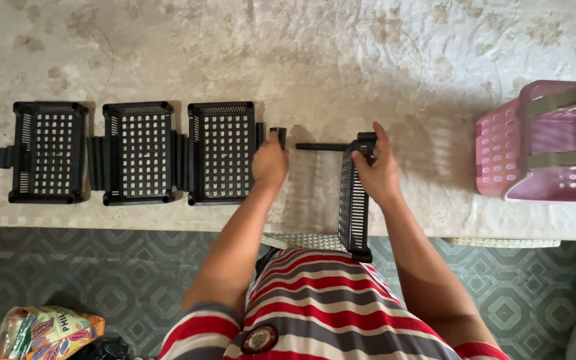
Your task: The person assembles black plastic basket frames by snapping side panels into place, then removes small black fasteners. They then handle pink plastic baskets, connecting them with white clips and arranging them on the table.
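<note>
Your right hand (376,175) grips a black perforated plastic panel (353,203) standing on edge at the desk (341,60) front. Your left hand (269,163) is closed on a small black plastic piece (279,135) beside three black baskets (140,152).

The person wears a short-sleeved shirt (315,300) striped red, grey and white, with a round dark badge (259,339) near the left.

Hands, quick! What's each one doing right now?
Left hand: closed on a small black piece beside the third black basket.
Right hand: gripping the top of a black panel that stands on edge.
</note>
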